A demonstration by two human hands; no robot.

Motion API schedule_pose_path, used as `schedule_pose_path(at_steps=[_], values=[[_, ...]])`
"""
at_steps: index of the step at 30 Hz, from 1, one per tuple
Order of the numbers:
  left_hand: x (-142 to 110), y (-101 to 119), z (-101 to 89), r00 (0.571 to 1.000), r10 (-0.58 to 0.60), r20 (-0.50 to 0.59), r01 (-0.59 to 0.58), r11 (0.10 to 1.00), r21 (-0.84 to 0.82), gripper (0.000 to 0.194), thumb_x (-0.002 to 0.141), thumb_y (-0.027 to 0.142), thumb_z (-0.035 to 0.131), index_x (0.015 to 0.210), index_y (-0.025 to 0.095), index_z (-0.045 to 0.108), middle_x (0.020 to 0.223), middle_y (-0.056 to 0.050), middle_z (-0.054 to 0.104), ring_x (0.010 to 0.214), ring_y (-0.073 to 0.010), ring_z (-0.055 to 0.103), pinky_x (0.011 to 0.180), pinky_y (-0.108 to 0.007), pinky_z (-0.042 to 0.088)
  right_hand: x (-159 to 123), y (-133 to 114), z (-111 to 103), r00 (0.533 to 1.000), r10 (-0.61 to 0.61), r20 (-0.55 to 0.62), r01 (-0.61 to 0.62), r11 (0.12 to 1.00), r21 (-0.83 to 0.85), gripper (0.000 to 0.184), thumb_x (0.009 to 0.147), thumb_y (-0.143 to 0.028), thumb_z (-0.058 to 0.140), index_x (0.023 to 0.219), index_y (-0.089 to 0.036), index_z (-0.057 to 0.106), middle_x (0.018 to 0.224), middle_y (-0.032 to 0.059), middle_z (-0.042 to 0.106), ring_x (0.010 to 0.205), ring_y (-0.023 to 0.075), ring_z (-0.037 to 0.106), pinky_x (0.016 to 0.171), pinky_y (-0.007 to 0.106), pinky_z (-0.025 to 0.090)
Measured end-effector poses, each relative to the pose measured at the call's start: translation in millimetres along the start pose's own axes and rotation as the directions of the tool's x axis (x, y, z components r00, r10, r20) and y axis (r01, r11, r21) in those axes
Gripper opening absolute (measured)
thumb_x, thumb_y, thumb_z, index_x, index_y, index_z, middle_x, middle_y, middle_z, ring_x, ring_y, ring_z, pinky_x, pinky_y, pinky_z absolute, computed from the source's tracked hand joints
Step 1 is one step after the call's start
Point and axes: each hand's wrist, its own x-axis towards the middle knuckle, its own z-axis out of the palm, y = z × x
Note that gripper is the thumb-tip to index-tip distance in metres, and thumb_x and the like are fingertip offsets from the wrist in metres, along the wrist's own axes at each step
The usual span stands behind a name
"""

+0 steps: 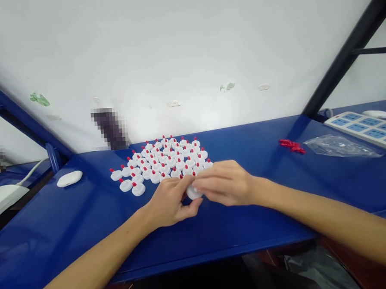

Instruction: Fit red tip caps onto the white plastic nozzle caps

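My left hand holds a white round cap by its edge, between thumb and fingers, just above the blue table. My right hand is closed, with its fingertips pressed together at the top of this cap. Whatever those fingertips may pinch is hidden behind them. Just beyond both hands stand several white caps with red tips, crowded together on the table. Off to the right lies a small pile of loose red tips.
A clear plastic bag lies beside the red pile, with a power strip behind it. At left are a white oval case and another white strip. Metal posts flank the blue table; a white wall rises behind.
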Motion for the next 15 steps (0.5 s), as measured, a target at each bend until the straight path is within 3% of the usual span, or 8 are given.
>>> schedule_pose_path(at_steps=[1,2,3,5,7,9,11,15], values=[[0.1,-0.7,-0.2,1.000,0.003,0.001,-0.003,1.000,0.015,0.012,0.089,0.031,0.052,0.088,0.019,0.051,0.056,0.006,0.046,0.047,-0.0101,0.043,0.048,-0.022,0.035,1.0,7.6,-4.1,0.992,0.104,0.075,-0.107,0.994,0.035,0.024,0.097,-0.036,0.051,0.094,-0.018,0.067,0.086,0.0064,0.071,0.071,0.0141,0.061,0.067,0.028,0.045],[0.0,-1.8,-0.9,1.000,0.011,0.003,-0.011,1.000,0.025,0.013,0.089,0.031,0.051,0.087,0.019,0.051,0.056,0.006,0.046,0.047,-0.0102,0.043,0.048,-0.022,0.035,2.3,15.1,-10.2,0.950,0.243,0.194,-0.255,0.966,0.036,0.031,0.095,-0.044,0.054,0.086,-0.017,0.065,0.077,0.0040,0.068,0.067,0.0135,0.057,0.066,0.028,0.042],[-0.2,-3.2,-1.8,1.000,0.021,0.006,-0.021,0.999,0.033,0.013,0.089,0.031,0.050,0.087,0.018,0.052,0.056,0.006,0.046,0.047,-0.0103,0.042,0.049,-0.022,0.035,3.6,22.2,-17.8,0.871,0.365,0.330,-0.396,0.918,0.032,0.038,0.094,-0.050,0.054,0.076,-0.017,0.062,0.066,0.0002,0.061,0.059,0.0113,0.051,0.061,0.026,0.038],[-0.9,-6.1,-3.6,0.999,0.044,0.018,-0.044,0.998,0.040,0.015,0.090,0.032,0.048,0.085,0.018,0.052,0.056,0.005,0.046,0.047,-0.0105,0.041,0.049,-0.023,0.035,5.3,33.1,-34.5,0.668,0.477,0.572,-0.593,0.805,0.020,0.049,0.090,-0.058,0.056,0.063,-0.017,0.055,0.053,-0.0046,0.049,0.049,0.0082,0.039,0.052,0.025,0.030],[-1.8,-8.0,-3.9,0.997,0.060,0.042,-0.061,0.997,0.046,0.017,0.089,0.033,0.047,0.085,0.018,0.053,0.056,0.005,0.046,0.048,-0.0110,0.041,0.050,-0.023,0.035,5.4,38.5,-47.9,0.481,0.497,0.722,-0.673,0.738,-0.060,0.050,0.082,-0.061,0.064,0.061,-0.017,0.056,0.051,-0.0050,0.049,0.047,0.0079,0.039,0.050,0.025,0.028],[-2.5,-8.7,-2.7,0.995,0.073,0.073,-0.076,0.996,0.049,0.019,0.090,0.034,0.047,0.085,0.018,0.054,0.056,0.004,0.047,0.049,-0.0116,0.042,0.050,-0.024,0.036,4.0,39.6,-54.2,0.354,0.488,0.798,-0.681,0.719,-0.137,0.048,0.078,-0.061,0.068,0.060,-0.017,0.058,0.051,-0.0044,0.051,0.047,0.0086,0.041,0.049,0.025,0.028],[-2.9,-8.6,-0.8,0.992,0.075,0.103,-0.081,0.996,0.049,0.021,0.090,0.036,0.047,0.086,0.017,0.055,0.056,0.004,0.048,0.050,-0.0120,0.044,0.051,-0.024,0.036,1.9,38.9,-53.7,0.299,0.475,0.828,-0.665,0.726,-0.175,0.048,0.077,-0.060,0.068,0.059,-0.017,0.059,0.051,-0.0033,0.053,0.047,0.0094,0.043,0.048,0.026,0.029],[-2.5,-8.7,0.2,0.992,0.068,0.110,-0.074,0.996,0.051,0.023,0.092,0.038,0.047,0.086,0.017,0.056,0.056,0.004,0.049,0.050,-0.0118,0.046,0.052,-0.024,0.037,0.0,37.4,-47.2,0.278,0.459,0.844,-0.658,0.731,-0.181,0.044,0.077,-0.056,0.068,0.058,-0.017,0.059,0.055,-0.0009,0.059,0.048,0.0107,0.047,0.049,0.026,0.031]])
